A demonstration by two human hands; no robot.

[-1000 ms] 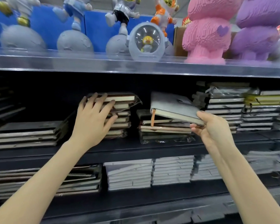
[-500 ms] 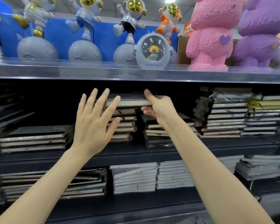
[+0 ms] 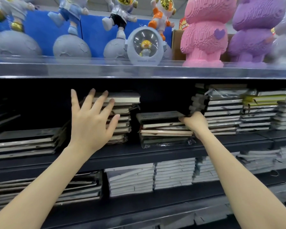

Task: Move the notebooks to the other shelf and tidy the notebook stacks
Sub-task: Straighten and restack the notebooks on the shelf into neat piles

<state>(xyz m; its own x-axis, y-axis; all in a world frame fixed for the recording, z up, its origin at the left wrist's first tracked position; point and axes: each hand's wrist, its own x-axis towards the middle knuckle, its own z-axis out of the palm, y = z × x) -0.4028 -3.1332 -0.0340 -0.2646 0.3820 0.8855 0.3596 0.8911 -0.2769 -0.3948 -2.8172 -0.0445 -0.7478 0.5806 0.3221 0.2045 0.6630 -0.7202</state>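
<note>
2 hands [image 3: 91, 126], 4 astronaut figures [image 3: 120, 17], 1 duck lamp [image 3: 145, 47].

A shop: display shelves [image 3: 155, 152] carry stacked notebooks [image 3: 224, 109] beneath rows of astronaut figurines [image 3: 120, 19] and block bears [image 3: 203, 30].

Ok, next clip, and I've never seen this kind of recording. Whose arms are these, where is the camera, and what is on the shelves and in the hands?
There is no machine here. A person works bare-handed, and the single wide-angle camera sits on their head, looking forward and down, so the arms reach in from below. The middle shelf carries stacks of notebooks. Toy astronauts and a pink block bear stand on the shelf above, and white notebooks lie on the one below. The left hand is spread open, fingers against the tall stack. The right hand grips the right end of the dark notebook on top of the short stack.
</note>
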